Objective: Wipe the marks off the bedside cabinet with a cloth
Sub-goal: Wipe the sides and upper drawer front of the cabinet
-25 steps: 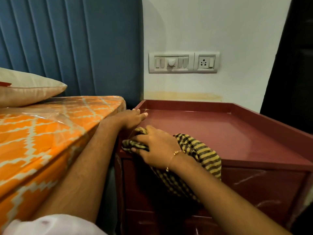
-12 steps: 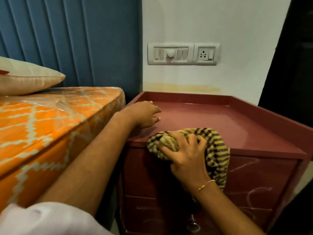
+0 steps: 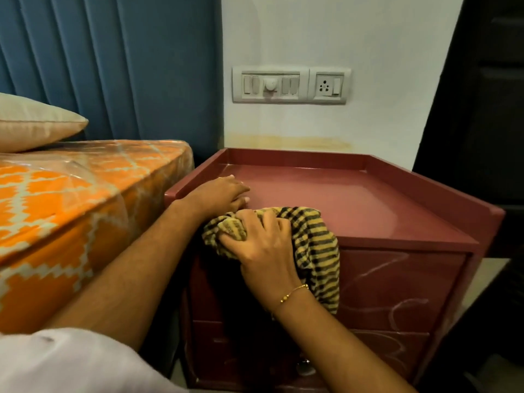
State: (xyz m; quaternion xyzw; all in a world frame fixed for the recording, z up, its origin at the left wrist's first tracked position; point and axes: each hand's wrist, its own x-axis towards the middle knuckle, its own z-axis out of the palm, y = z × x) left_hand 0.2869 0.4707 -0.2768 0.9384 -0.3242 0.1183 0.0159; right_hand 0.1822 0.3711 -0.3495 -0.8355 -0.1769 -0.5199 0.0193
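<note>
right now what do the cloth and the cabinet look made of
Cloth: soft woven fabric, likely cotton, yellow with dark stripes; it bunches and drapes limply over the front edge.
Cabinet: looks like laminated or painted board, maroon; the top reflects light glossily and the drawer fronts carry pale scribbled marks.

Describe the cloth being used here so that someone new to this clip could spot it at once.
Find the dark red bedside cabinet standing between the orange bed and the white wall. At its front left edge, the right hand grips a bunched cloth that drapes down over the top drawer. Its yellow and black stripes are the only such pattern there.
</note>
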